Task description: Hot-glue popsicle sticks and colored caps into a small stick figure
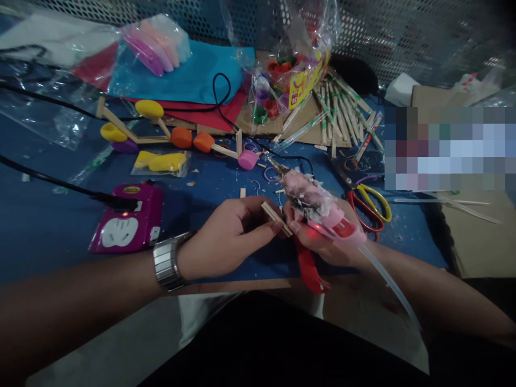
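My left hand (226,236), closed, pinches a short pair of pale wooden sticks (276,219) between thumb and fingers above the table's front edge. In my right hand (328,248) is a pink glue gun (308,196), its nozzle tilted up and away to the left. The barrel is wrapped in worn, stained material, and a red light glows near the grip. A clear glue stick (389,282) trails out of its back end. My right fingertips meet the near end of the wooden sticks. Below them hangs a red strip (308,269) whose material I cannot make out.
Scissors (366,204) with red and yellow handles lie right of the gun. A purple power box (127,217) with cords stands left. Behind are stick pieces with coloured caps (181,137), a yellow packet (161,162), wrapped chopsticks (342,107), coloured sheets (201,70) and plastic bags.
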A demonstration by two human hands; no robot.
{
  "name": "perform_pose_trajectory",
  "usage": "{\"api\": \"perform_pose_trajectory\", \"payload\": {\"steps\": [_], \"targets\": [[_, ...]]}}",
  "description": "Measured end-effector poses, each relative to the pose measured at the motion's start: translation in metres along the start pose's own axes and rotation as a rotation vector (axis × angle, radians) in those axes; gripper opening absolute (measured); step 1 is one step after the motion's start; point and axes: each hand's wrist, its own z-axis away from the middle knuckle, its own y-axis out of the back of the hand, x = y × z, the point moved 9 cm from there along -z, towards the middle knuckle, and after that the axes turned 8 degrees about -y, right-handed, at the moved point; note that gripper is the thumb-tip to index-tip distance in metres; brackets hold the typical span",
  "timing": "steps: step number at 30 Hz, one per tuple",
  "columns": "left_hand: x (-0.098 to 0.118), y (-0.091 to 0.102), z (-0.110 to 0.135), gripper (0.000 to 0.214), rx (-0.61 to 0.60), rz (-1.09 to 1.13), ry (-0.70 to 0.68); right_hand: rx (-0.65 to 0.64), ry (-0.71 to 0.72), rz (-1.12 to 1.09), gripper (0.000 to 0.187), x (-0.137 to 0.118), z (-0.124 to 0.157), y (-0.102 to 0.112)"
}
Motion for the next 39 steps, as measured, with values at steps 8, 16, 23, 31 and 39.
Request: {"api": "perform_pose_trajectory", "payload": {"steps": [8,16,23,31,39], "targets": [[-0.004,-0.0011,0.0017,0.01,-0.02,-0.006,0.019,0.024,-0.022,0.02,0.019,-0.0018,-0.0008,0.0005],[-0.0041,-0.0015,0.003,0.008,-0.048,-0.032,0.003,0.042,0.008,0.039,0.017,-0.0038,-0.0011,0.0007],[-0.0044,-0.0036,0.0032,0.011,-0.065,-0.062,0.041,0.052,-0.004,0.019,0.021,-0.0025,-0.001,0.001],[-0.0037,-0.0052,0.0034,0.011,-0.081,-0.078,0.048,0.067,-0.018,0.097,0.018,-0.0085,-0.0032,0.0025],[-0.0055,-0.0059,0.0065,0.013,-0.108,-0.106,0.037,0.058,-0.003,0.067,0.017,-0.0042,-0.0004,0.0042]]}}
